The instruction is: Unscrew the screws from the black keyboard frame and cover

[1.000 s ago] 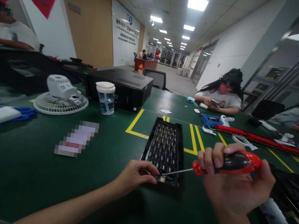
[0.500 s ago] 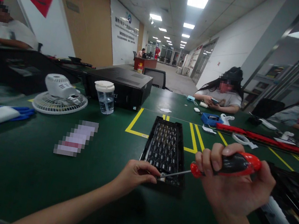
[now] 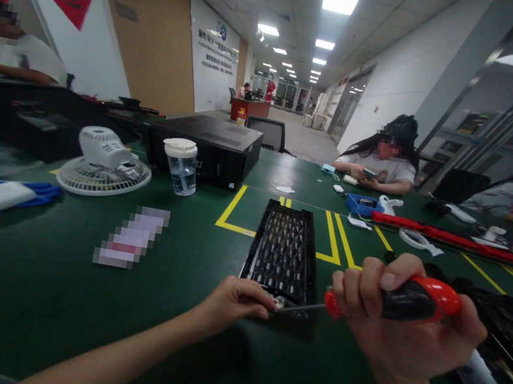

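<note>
A red and black screwdriver point(image 3: 416, 301) is wrapped in the fingers of my right hand point(image 3: 421, 353). Its thin shaft points left and slightly down, with the tip at the near end of a black honeycomb-patterned panel point(image 3: 282, 249) lying flat on the table. My left hand point(image 3: 234, 301) is closed in a pinch at that same near end, thumb and forefinger beside the screwdriver tip. A small shiny metal piece point(image 3: 280, 301) shows next to the fingertips. Whatever sits between those fingers is hidden.
On the green table point(image 3: 164, 321) stand a white fan point(image 3: 104, 168), a lidded cup point(image 3: 181, 167) and a large black case point(image 3: 210, 144). More black parts point(image 3: 505, 328) lie at the right. Beyond a blue tray point(image 3: 363, 204), a person point(image 3: 381, 158) sits holding a phone.
My right hand and the screwdriver handle have shifted a little right and down, so the shaft lies at a shallower slant. My left hand stays nearly in place at the panel's near end.
</note>
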{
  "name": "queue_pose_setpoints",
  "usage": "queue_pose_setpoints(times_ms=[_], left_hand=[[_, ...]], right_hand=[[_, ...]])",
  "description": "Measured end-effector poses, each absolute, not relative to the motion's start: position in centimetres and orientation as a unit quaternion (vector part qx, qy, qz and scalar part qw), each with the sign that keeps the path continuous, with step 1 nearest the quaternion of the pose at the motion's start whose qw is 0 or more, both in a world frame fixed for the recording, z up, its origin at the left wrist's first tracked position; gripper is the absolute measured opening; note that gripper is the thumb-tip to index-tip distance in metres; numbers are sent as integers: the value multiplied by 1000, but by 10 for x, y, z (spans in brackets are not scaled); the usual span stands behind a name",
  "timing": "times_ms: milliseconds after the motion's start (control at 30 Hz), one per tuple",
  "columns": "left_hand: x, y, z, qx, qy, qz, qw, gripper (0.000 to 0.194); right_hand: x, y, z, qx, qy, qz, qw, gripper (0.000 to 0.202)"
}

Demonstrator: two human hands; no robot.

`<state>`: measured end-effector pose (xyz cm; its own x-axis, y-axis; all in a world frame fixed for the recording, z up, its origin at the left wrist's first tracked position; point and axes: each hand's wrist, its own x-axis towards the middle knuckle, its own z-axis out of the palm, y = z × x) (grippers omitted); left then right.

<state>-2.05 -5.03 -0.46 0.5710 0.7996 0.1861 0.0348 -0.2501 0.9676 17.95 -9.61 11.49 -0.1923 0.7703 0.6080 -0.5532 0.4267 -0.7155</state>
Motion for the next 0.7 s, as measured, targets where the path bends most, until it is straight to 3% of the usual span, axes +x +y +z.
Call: queue_pose_setpoints(times_ms=[133, 433, 700], left_hand=[[-20, -50, -6, 704, 273, 341, 560, 14], [-20, -48, -7, 788, 243, 309, 474, 19], [-21, -49, -3, 807, 213, 285, 472, 25]], right_hand=[[182, -96, 114, -84, -563, 540, 620, 44], [181, -98, 113, -80, -575, 558, 593, 45], [181, -98, 114, -71, -582, 561, 584, 43]])
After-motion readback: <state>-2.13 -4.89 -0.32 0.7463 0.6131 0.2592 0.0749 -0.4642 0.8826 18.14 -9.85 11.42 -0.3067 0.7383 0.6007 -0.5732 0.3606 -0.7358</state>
